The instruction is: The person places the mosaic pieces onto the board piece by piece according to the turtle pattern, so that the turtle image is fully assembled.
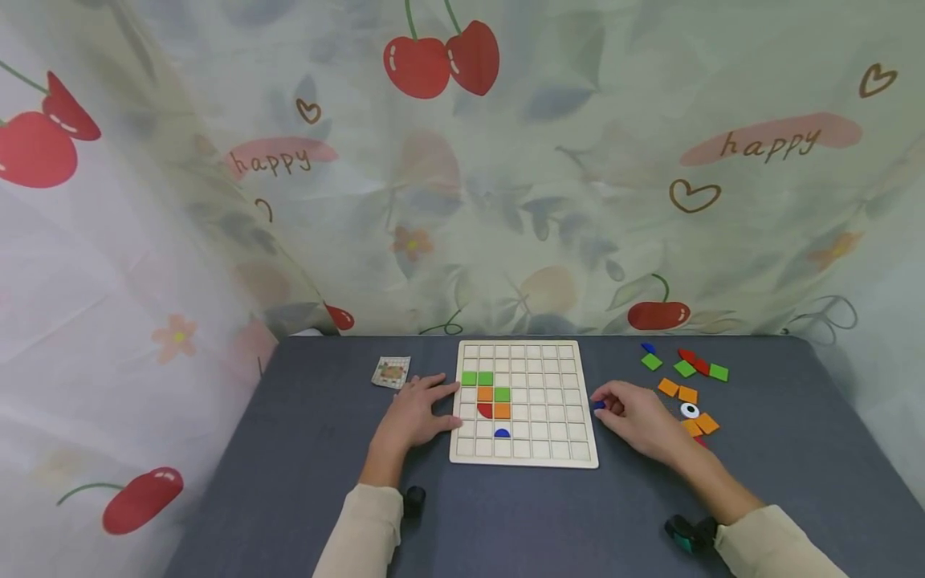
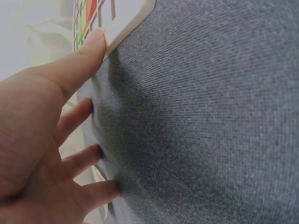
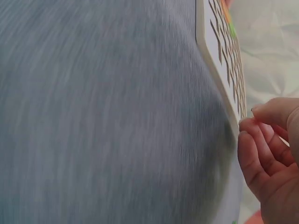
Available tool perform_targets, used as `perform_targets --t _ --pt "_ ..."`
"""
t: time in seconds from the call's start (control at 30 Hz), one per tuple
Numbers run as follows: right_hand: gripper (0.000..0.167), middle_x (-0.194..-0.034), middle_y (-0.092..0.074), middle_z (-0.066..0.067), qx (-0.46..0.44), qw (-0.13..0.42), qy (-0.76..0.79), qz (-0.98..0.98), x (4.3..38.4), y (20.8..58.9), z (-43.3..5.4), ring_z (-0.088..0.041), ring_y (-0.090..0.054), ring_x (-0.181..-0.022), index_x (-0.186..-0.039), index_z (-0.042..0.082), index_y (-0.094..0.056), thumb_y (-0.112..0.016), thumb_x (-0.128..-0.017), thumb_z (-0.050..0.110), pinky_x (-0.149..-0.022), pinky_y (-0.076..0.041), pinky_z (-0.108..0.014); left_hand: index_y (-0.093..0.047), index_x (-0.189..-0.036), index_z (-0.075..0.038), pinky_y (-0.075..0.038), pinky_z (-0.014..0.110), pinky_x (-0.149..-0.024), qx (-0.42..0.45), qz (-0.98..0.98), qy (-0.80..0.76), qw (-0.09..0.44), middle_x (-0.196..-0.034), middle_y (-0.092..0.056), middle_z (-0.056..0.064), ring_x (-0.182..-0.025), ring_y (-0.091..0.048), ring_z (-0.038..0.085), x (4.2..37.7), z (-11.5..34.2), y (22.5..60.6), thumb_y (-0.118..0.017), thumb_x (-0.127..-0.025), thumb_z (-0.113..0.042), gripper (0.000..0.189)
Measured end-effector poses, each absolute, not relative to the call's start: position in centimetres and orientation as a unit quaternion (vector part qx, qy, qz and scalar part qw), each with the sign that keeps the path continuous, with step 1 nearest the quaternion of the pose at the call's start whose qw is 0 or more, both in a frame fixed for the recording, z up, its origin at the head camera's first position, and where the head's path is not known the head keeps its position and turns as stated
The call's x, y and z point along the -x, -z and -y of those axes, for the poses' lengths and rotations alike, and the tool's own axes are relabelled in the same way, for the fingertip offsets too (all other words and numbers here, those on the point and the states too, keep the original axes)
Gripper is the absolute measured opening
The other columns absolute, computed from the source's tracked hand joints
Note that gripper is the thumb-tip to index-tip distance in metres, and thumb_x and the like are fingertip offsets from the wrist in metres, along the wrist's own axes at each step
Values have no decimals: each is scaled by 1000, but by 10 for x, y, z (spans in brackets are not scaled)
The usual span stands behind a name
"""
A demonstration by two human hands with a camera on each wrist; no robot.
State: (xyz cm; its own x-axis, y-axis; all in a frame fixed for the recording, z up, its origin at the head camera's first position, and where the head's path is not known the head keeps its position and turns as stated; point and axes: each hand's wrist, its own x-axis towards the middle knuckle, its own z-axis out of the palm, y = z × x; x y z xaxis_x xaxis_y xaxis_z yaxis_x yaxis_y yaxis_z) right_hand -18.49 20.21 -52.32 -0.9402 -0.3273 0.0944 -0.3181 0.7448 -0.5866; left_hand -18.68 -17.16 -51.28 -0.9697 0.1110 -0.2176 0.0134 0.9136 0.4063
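A pale wooden grid board (image 1: 549,463) lies on the dark table. Green, orange, red and blue pieces sit in its left cells, among them a blue half-round piece (image 1: 502,433). My left hand (image 1: 412,413) rests at the board's left edge with fingers spread, its thumb (image 2: 88,51) touching the rim. Just beyond the right edge of the board, my right hand (image 1: 636,417) pinches a small blue piece (image 1: 599,405) between thumb and fingers. Its exact shape is mostly hidden by the fingertips, and the right wrist view hardly shows it.
Loose pieces lie to the right: green squares (image 1: 719,372), orange squares (image 1: 668,388), red pieces (image 1: 701,367), a blue piece (image 1: 648,348) and a white ring-like piece (image 1: 690,410). A small picture card (image 1: 391,372) lies left of the board. A patterned curtain (image 1: 506,201) hangs behind the table.
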Motion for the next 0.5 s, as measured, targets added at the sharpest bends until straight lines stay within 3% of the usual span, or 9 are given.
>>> perform_targets --t 0.23,0.5 --pt "15 -85 -63 5 190 48 371 -908 178 523 -167 -7 -54 -73 -105 13 -70 -76 -91 11 -63 -50 -18 -54 -149 -34 -26 66 -124 -25 -970 -205 126 -163 -42 2 -157 -23 43 182 173 513 -79 -87 -46 68" --pt "12 -91 -60 4 219 47 387 -894 176 528 -136 -6 -51 -78 -98 17 -73 -80 -88 15 -68 -47 -20 -54 -149 -33 -26 66 -124 -33 -970 -208 118 -163 -42 3 -157 -23 44 187 172 512 -79 -87 -46 68"
